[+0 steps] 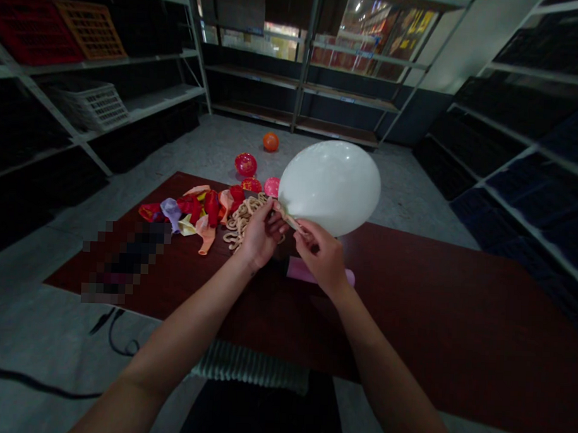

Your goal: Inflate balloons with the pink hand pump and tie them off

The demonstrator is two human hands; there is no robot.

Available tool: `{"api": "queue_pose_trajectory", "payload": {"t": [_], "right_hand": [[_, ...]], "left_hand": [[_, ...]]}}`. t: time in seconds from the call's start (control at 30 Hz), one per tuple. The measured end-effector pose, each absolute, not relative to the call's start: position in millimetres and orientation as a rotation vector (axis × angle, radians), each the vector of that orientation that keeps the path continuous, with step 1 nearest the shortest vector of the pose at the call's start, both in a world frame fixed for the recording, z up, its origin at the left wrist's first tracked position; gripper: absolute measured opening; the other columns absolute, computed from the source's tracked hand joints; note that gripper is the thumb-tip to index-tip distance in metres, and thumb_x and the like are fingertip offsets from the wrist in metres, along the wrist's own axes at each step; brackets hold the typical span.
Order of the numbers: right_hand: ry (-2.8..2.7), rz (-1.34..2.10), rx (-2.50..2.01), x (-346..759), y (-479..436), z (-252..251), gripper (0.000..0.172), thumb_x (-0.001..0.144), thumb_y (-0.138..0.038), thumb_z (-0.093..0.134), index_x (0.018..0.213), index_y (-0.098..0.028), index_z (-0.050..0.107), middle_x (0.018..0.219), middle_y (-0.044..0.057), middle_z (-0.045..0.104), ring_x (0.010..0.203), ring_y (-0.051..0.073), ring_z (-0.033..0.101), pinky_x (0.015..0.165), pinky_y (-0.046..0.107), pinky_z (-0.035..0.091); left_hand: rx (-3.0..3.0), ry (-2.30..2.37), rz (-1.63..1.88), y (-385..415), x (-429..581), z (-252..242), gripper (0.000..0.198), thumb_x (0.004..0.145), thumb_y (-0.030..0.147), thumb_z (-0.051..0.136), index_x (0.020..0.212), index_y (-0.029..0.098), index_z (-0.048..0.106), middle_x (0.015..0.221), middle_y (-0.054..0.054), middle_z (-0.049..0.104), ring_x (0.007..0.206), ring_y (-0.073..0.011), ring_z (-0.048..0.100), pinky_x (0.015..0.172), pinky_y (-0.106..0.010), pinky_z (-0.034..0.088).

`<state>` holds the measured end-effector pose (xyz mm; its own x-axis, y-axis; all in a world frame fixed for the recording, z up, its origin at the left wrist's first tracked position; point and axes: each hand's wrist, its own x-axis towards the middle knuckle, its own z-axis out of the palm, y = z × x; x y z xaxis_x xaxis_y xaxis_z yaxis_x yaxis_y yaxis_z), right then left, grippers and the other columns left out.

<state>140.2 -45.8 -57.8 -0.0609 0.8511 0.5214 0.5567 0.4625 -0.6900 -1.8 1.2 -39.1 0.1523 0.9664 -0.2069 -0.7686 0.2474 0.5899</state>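
A large inflated white balloon [332, 186] hangs above the table, its neck pointing down toward me. My left hand [264, 233] pinches the neck close to the balloon's body. The tail of the neck, stretched to the right, sits between the thumb and fingers of my right hand [322, 254]. Under my right hand a pink-purple cylindrical object [300, 270] lies on the table, partly covered by the hand. Just behind my left hand is a heap of beige cord-like loops [241, 220]. Deflated balloons [194, 207] in red, peach, yellow and lilac lie left of it.
The dark red-brown table [423, 309] stretches to the right. A blurred-out dark item [131, 258] lies at its left. Beyond it, an orange balloon [271, 141] and a red balloon [246, 164] rest on the floor. Shelves [256, 76] line the walls; a cable [36, 384] runs along the floor.
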Motion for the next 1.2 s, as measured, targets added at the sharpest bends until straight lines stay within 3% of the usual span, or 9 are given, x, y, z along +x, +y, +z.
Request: {"api": "queue_pose_trajectory", "payload": {"t": [0.13, 0.37, 0.57, 0.83, 1.2], "right_hand": [[-1.85, 0.021, -1.31, 144, -48, -56, 0.033, 0.096, -0.019, 0.051, 0.12, -0.026, 0.072, 0.101, 0.005, 0.078, 0.076, 0.016, 0.068, 0.074, 0.03, 0.052], [-1.884, -0.36, -1.376, 149, -48, -57, 0.024, 0.103, -0.031, 0.055, 0.109, -0.027, 0.077, 0.086, 0.004, 0.076, 0.072, 0.016, 0.065, 0.068, 0.029, 0.043], [-1.849, -0.375, -1.394, 151, -47, -58, 0.021, 0.103, -0.031, 0.055, 0.101, -0.025, 0.075, 0.084, 0.005, 0.072, 0.073, 0.017, 0.063, 0.069, 0.031, 0.041], [-1.863, -0.548, -1.361, 148, -47, -60, 0.018, 0.1, -0.026, 0.055, 0.091, -0.022, 0.07, 0.082, 0.005, 0.07, 0.072, 0.018, 0.061, 0.07, 0.031, 0.042], [-1.94, -0.514, -1.235, 152, -40, -65, 0.01, 0.093, -0.017, 0.053, 0.089, -0.022, 0.061, 0.082, 0.006, 0.064, 0.079, 0.021, 0.059, 0.077, 0.034, 0.049]], "left_hand": [[0.298, 0.533, 1.217, -3, 4, -40, 0.028, 0.098, 0.027, 0.063, 0.073, 0.017, 0.054, 0.056, 0.006, 0.033, 0.045, -0.0071, 0.037, 0.046, -0.018, 0.037], [0.207, 0.422, 1.116, -10, 12, -45, 0.032, 0.105, 0.024, 0.047, 0.076, 0.015, 0.055, 0.058, 0.005, 0.033, 0.045, -0.0064, 0.034, 0.045, -0.017, 0.035], [0.294, 0.402, 1.109, -12, 13, -45, 0.026, 0.101, 0.026, 0.057, 0.076, 0.016, 0.055, 0.06, 0.004, 0.033, 0.049, -0.0078, 0.036, 0.047, -0.018, 0.037], [0.255, 0.404, 1.134, -14, 14, -39, 0.031, 0.104, 0.024, 0.048, 0.076, 0.015, 0.056, 0.059, 0.004, 0.033, 0.048, -0.0074, 0.035, 0.047, -0.019, 0.036], [0.366, 0.554, 1.266, -10, 14, -47, 0.022, 0.091, 0.029, 0.073, 0.079, 0.017, 0.06, 0.062, 0.004, 0.048, 0.052, -0.0073, 0.048, 0.049, -0.019, 0.041]]}}
